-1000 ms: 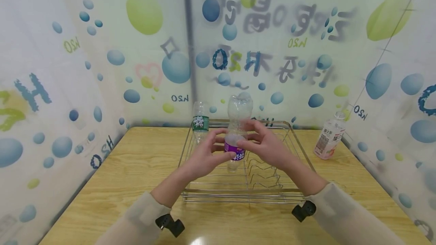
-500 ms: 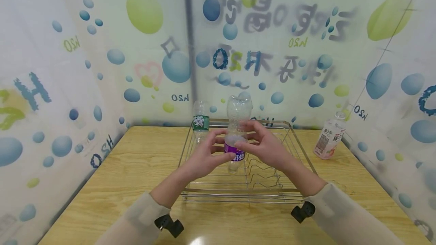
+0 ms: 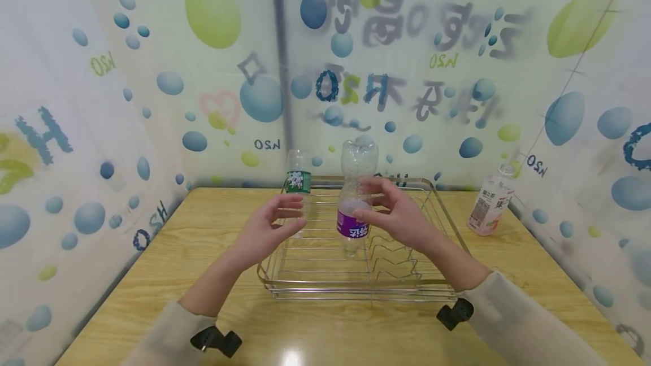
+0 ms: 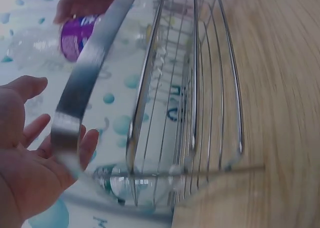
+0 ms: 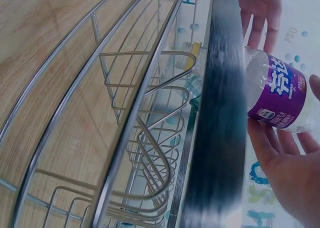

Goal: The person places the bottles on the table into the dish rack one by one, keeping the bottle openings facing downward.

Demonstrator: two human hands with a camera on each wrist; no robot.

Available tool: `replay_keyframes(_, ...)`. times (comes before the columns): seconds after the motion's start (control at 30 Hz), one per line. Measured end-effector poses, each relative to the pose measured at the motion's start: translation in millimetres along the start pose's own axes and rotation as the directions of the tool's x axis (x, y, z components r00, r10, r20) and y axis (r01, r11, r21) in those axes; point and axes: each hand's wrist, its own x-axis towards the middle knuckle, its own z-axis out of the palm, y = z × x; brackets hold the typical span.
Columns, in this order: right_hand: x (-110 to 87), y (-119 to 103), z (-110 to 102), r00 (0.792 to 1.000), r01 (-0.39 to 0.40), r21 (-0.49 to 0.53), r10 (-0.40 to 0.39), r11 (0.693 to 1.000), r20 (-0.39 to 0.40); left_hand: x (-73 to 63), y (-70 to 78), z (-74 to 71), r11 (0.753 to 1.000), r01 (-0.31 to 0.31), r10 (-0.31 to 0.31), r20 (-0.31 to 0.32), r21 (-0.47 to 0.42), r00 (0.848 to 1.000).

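A clear plastic bottle with a purple label hangs upside down, its neck pointing at the wire rack. My right hand grips it around the label from the right, as the right wrist view also shows on the bottle's label. My left hand is apart from that bottle, on its left, with its fingers spread and nothing held. Behind the left hand, a second clear bottle with a green label also stands in the rack; its lower part is partly hidden.
A pink-labelled bottle without a visible cap stands on the wooden table, to the right of the rack. Bent wire dividers rise in the rack's right half. A printed curtain hangs behind and at both sides.
My left hand has let go of the purple-labelled bottle and moved left, away from it. The right hand still holds the bottle almost in the same place.
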Motion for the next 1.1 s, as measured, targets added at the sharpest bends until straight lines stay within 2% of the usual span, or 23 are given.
replay_keyframes(0.13,0.1,0,-1,1.0,-0.01,-0.003,0.01,1.0,0.001,-9.8,-12.6,-16.0,0.998,0.009,-0.004,-0.086,0.056,0.996)
replay_keyframes(0.27,0.3,2,-2,1.0,-0.026,-0.001,0.026,1.0,-0.008,-17.6,-26.6,-25.2,0.996,0.028,-0.013,-0.167,0.086,0.986)
replay_keyframes(0.4,1.0,2,-2,0.999,-0.035,0.001,0.035,0.999,-0.012,-24.6,-39.6,-29.8,0.995,0.051,-0.033,-0.197,0.09,0.98)
replay_keyframes(0.6,2.1,1,-2,1.0,-0.015,0.0,0.015,1.0,-0.005,-32.1,-55.8,-29.1,0.997,0.076,-0.072,-0.102,0.034,0.992)
replay_keyframes(0.87,4.9,-2,-2,1.0,-0.005,-0.01,0.005,1.0,-0.011,-32.7,-72.9,-24.5,0.996,0.055,-0.054,0.01,-0.068,0.998)
replay_keyframes(1.1,12.6,-7,-2,1.0,0.004,-0.012,-0.004,1.0,-0.024,-30.6,-74.8,-24.9,0.989,0.084,-0.078,0.046,-0.123,0.996)
